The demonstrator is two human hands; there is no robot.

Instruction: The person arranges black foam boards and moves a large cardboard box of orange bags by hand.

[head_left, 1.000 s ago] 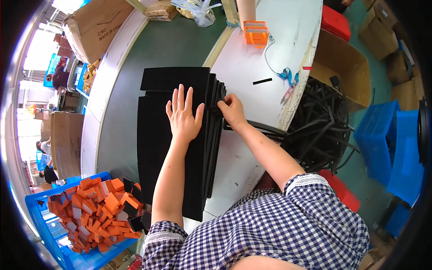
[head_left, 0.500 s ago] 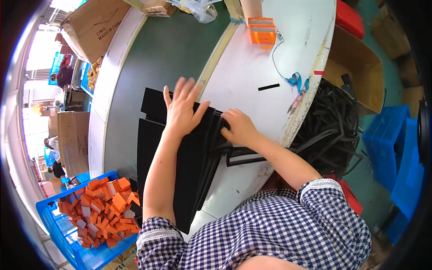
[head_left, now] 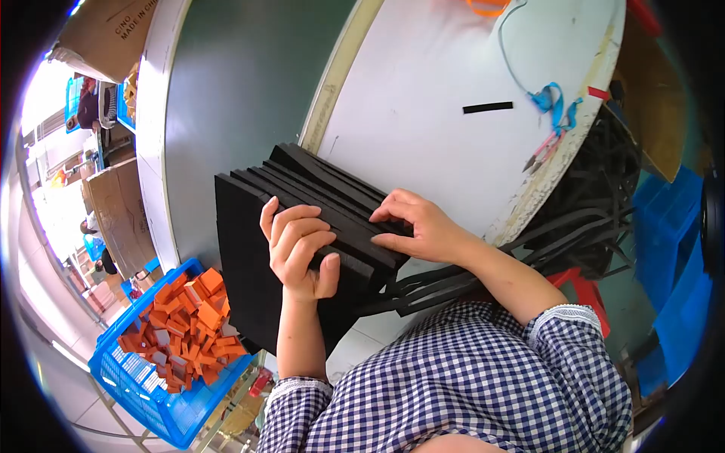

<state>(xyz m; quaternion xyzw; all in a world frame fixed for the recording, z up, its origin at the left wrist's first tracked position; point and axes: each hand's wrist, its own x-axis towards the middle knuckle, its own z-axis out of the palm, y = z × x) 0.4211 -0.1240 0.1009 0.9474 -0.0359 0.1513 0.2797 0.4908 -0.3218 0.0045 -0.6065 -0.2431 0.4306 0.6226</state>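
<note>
A thick stack of black foam-like sheets [head_left: 249, 249] stands tilted on edge at the table's near side, its upper edges fanned into several layers. My left hand [head_left: 298, 245] presses against the stack's edges with its fingers curled over them. At the right end of the stack, my right hand [head_left: 423, 226] grips the sheets between thumb and fingers. Some fingertips are hidden against the black material. Narrow black strips [head_left: 442, 289] trail from the stack's lower right, beneath my right forearm.
A blue crate [head_left: 177, 423] of orange pieces [head_left: 189, 325] stands at lower left. On the white tabletop [head_left: 423, 68] lie a short black strip [head_left: 487, 108] and snips with a blue cord [head_left: 555, 98]. Black offcuts [head_left: 581, 204] heap beyond the right edge.
The sheets have gone from lying flatter to standing tilted with edges up. My left hand has gone from spread fingers to curled on them. The head view has shifted.
</note>
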